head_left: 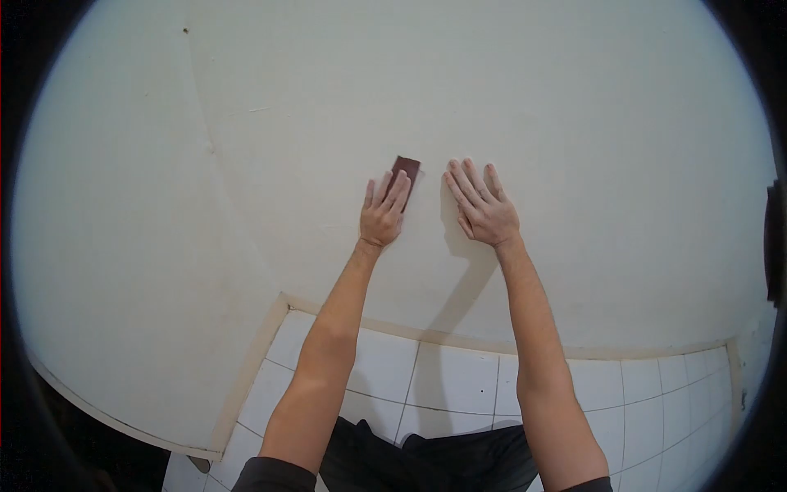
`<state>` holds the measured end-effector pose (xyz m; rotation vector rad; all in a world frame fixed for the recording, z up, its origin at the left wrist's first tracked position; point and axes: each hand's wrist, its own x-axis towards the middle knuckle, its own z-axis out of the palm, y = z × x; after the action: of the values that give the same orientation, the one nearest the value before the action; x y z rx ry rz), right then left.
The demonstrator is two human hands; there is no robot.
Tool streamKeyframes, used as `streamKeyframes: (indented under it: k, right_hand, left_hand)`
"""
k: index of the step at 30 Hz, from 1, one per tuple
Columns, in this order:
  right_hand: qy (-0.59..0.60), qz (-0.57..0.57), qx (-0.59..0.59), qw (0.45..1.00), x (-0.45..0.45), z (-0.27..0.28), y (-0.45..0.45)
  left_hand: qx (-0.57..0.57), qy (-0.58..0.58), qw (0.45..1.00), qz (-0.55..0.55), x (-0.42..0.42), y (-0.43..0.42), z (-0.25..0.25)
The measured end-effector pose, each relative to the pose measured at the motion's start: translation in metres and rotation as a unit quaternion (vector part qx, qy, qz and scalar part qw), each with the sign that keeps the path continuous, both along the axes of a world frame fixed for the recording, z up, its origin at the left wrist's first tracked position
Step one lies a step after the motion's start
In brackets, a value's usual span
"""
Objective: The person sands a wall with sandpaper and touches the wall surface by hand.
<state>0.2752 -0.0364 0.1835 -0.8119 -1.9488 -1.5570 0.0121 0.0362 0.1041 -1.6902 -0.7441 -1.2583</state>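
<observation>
A strip of dark reddish-brown sandpaper (406, 166) lies flat against the pale wall (574, 164). My left hand (383, 215) holds it to the wall, fingers stretched over its lower part, while the top end sticks out above the fingertips. To the right of the strip, my right hand (485, 209) is open, palm toward the wall, with the fingers spread and pointing up. Nothing is in that hand. Its shadow falls on the wall to its left; whether the whole palm touches cannot be made out.
The wall meets another wall at a corner on the left, with a small dark spot (185, 30) high up. A cream baseboard (459, 338) runs along the bottom above white floor tiles (459, 369). A dark object (773, 246) is at the right edge.
</observation>
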Motion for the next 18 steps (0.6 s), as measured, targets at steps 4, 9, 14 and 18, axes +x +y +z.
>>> streamKeyframes:
  k: [4, 9, 14, 18]
  right_hand:
    - [0.001, 0.002, 0.007, 1.0, 0.001, 0.0, 0.004]
    - [0.0, -0.004, 0.021, 1.0, 0.002, -0.001, 0.008]
    - [0.006, 0.007, -0.003, 1.0, 0.003, 0.0, 0.004]
    - [0.002, -0.002, 0.021, 1.0, -0.005, -0.001, -0.005]
  left_hand:
    - [0.001, -0.132, 0.991, -0.019, 0.005, -0.002, 0.001]
    - [0.061, -0.311, 0.946, -0.072, 0.018, 0.001, 0.0]
    - [0.024, 0.019, 1.0, 0.002, -0.001, 0.013, -0.008]
    - [0.044, -0.275, 0.959, -0.048, 0.009, -0.006, -0.008]
